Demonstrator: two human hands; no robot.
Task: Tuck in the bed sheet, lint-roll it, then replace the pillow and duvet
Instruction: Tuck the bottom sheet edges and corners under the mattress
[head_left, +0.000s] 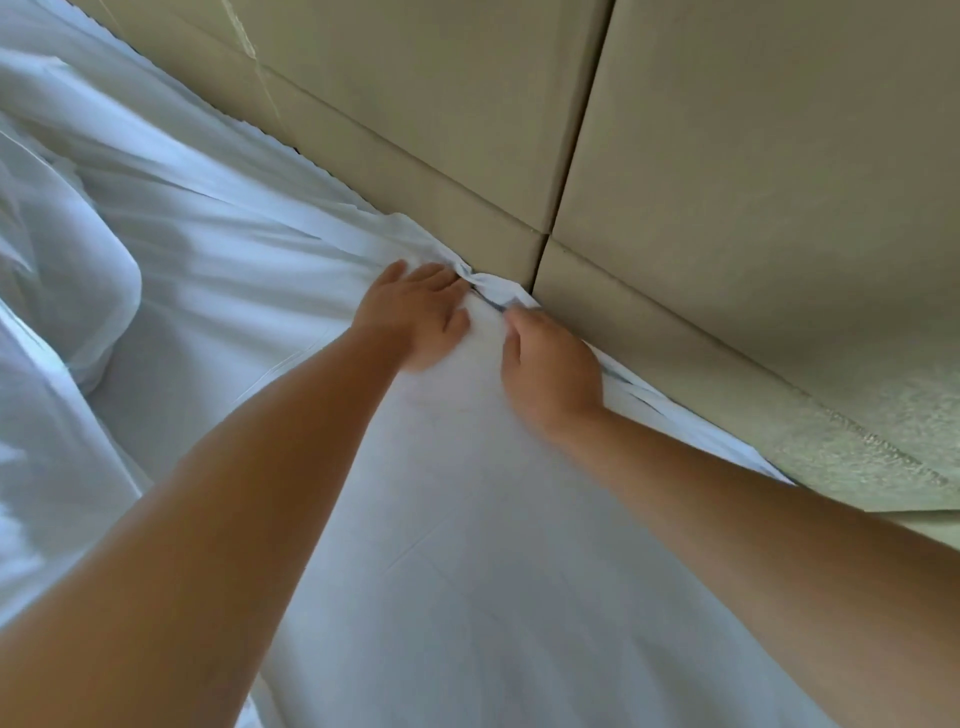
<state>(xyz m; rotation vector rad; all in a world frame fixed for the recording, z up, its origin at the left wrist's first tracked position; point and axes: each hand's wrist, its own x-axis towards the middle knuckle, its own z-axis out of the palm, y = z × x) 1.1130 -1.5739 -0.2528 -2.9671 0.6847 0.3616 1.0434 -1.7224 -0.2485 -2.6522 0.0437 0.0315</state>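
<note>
Bed sheet (467, 519), white, lies spread under both forearms and runs up to the padded beige headboard (727, 208) just beyond the hands. The left hand (415, 317) rests flat on it, fingers straight, their tips at the bunched fold (493, 288) in the corner. The right hand (550, 369), just beside it, has its fingers curled down at the sheet's edge against the headboard. Left of the left hand lies rumpled white bedding (67, 291).

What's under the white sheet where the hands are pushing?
A thin dark-blue edge peeks out beneath the bunched white sheet between the left hand and right hand, beside the beige wall panels. The sheet covers everything else beneath it.
</note>
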